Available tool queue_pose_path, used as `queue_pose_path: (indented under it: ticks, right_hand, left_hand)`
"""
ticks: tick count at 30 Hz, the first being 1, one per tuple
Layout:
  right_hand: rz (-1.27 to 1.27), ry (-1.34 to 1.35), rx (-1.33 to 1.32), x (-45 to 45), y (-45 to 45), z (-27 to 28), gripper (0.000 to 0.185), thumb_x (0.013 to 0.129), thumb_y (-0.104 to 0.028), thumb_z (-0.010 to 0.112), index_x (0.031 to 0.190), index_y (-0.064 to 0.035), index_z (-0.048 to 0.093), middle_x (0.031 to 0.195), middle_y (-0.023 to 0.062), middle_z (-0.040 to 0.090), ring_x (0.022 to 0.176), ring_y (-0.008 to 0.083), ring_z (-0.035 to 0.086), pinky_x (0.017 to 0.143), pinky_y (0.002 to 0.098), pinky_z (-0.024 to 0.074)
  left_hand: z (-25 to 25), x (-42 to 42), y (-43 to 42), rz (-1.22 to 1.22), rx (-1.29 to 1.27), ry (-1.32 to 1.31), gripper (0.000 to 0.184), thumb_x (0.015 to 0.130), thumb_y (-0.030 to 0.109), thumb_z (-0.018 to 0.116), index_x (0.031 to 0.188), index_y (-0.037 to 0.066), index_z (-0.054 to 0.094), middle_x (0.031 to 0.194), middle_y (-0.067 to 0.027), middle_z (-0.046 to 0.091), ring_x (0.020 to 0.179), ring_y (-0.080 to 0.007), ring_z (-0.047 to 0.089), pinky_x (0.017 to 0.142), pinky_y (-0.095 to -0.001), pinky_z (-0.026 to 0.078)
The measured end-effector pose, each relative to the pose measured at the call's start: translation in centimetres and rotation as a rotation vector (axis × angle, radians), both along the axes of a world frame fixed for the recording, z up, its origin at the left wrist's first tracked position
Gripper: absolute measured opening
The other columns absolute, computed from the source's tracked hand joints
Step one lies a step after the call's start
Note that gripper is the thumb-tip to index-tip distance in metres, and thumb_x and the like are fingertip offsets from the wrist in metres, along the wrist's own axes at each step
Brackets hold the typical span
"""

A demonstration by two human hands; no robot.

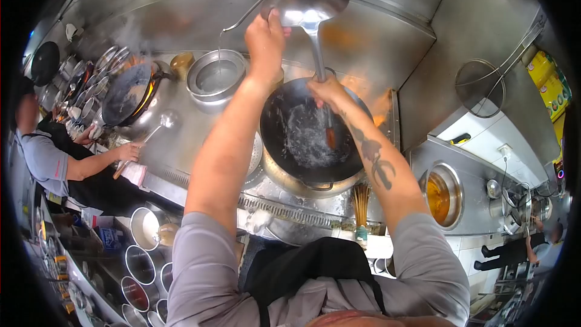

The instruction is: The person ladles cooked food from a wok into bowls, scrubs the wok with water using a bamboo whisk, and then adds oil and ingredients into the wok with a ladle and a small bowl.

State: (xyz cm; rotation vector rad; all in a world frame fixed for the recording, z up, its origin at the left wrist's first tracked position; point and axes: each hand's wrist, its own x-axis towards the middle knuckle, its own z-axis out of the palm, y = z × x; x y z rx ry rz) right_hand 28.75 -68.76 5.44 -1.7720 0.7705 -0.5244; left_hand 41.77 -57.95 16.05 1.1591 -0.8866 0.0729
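Observation:
A large steel ladle (310,12) is raised over the wok, its bowl uppermost and its wooden handle end hanging down. My right hand (328,91) is wrapped round the handle shaft. At the left rim of the bowl, my left hand (266,39) has its fingers curled against the edge; part of its grip is hidden. Beneath is a black wok (302,139) with whitish, bubbling liquid in it, and flames show past its far right edge. A thin water spout (237,23) passes left of my left hand, over a round metal pot (219,75).
Leftward, another person's hand (128,151) holds a ladle (168,120) near a second wok (128,94). A perforated strainer (254,154) lies beside my wok. A bundle of sticks (361,203) stands at the front edge. A bowl of orange liquid (440,197) is at right, below a hanging mesh skimmer (481,85).

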Motion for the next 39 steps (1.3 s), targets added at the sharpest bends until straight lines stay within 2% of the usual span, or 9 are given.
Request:
queue_pose_path:
  ticks: [3,8,15,19,22,26,29,33,39]
  right_hand:
    - [-0.009,-0.051,-0.088,0.8,1.0,6.4,0.03,0.085,-0.026,0.06,0.063,-0.0063,0.054,0.051,0.0037,0.049,0.039,0.014,0.046,0.037,0.0307,0.0314]
    - [0.073,-0.162,0.081,-0.1,2.7,1.7,0.027,0.086,-0.018,0.057,0.062,-0.0062,0.052,0.05,0.0029,0.048,0.038,0.0127,0.043,0.035,0.0309,0.0342]
    - [0.12,-0.116,0.079,1.4,2.4,5.7,0.027,0.085,-0.02,0.063,0.064,-0.0052,0.054,0.051,0.0032,0.049,0.039,0.0124,0.045,0.036,0.0292,0.036]
    - [0.145,0.158,-0.057,-0.9,2.7,-2.0,0.037,0.085,-0.032,0.062,0.064,-0.002,0.06,0.056,0.0074,0.057,0.046,0.0165,0.055,0.047,0.0332,0.0439]
    - [0.139,0.219,-0.262,-5.5,3.1,-5.1,0.03,0.085,-0.027,0.066,0.07,-0.0016,0.061,0.058,0.0067,0.058,0.046,0.0158,0.055,0.047,0.0326,0.0456]
    - [0.384,0.454,-0.01,-7.6,3.8,-5.0,0.024,0.086,-0.024,0.072,0.085,-0.0034,0.06,0.057,0.0025,0.055,0.044,0.0108,0.05,0.041,0.0279,0.042]
    - [0.427,0.224,0.322,-8.8,4.9,-4.5,0.022,0.088,-0.02,0.071,0.084,-0.0067,0.054,0.059,-0.0024,0.049,0.041,0.0062,0.043,0.038,0.0225,0.0349]
    - [0.294,0.319,0.308,-9.5,4.2,-6.5,0.024,0.088,-0.025,0.071,0.086,-0.0052,0.057,0.057,-0.0017,0.049,0.041,0.0072,0.043,0.037,0.0243,0.0363]
    - [0.22,0.305,0.074,-0.5,0.5,-8.0,0.009,0.089,-0.008,0.057,0.081,-0.0032,0.055,0.056,0.0026,0.052,0.039,0.0119,0.048,0.035,0.0282,0.0391]
  left_hand:
    - [-2.7,-1.8,0.4,-0.054,-0.057,0.043,0.03,0.099,0.023,0.054,0.091,-0.005,0.062,0.073,-0.0089,0.067,0.064,-0.013,0.065,0.058,-0.0284,0.051]
    - [-3.0,-2.4,2.0,-0.06,-0.015,0.109,0.029,0.1,0.023,0.053,0.095,-0.005,0.062,0.075,-0.0073,0.066,0.066,-0.0122,0.065,0.06,-0.0284,0.051]
    - [-3.8,-2.3,3.3,-0.037,-0.077,0.15,0.031,0.099,0.023,0.054,0.089,-0.006,0.061,0.076,-0.0081,0.067,0.063,-0.0129,0.064,0.059,-0.0267,0.05]
    - [-1.0,2.4,5.1,0.06,0.015,0.096,0.029,0.098,0.021,0.055,0.089,-0.005,0.061,0.078,-0.0092,0.067,0.063,-0.0155,0.065,0.06,-0.0275,0.053]
    - [0.4,7.1,7.6,-0.074,-0.325,0.431,0.024,0.097,0.019,0.054,0.088,-0.003,0.059,0.076,-0.0138,0.065,0.06,-0.0205,0.065,0.059,-0.031,0.055]
    - [-8.0,11.3,8.1,-0.126,-0.127,0.564,0.023,0.098,0.019,0.054,0.093,-0.003,0.058,0.075,-0.0122,0.065,0.062,-0.0195,0.065,0.058,-0.0313,0.055]
    - [-12.9,10.4,9.1,-0.205,0.101,0.748,0.028,0.098,0.023,0.051,0.092,-0.002,0.061,0.073,-0.0093,0.064,0.057,-0.0169,0.061,0.051,-0.0287,0.05]
    - [-21.8,13.1,11.1,-0.179,0.38,0.741,0.031,0.097,0.025,0.051,0.087,-0.001,0.064,0.069,-0.0097,0.064,0.055,-0.0143,0.059,0.048,-0.0263,0.046]
    - [-29.5,11.0,15.4,0.026,0.767,0.385,0.028,0.091,0.021,0.058,0.073,0.001,0.066,0.066,-0.0113,0.066,0.058,-0.0187,0.062,0.054,-0.0343,0.048]
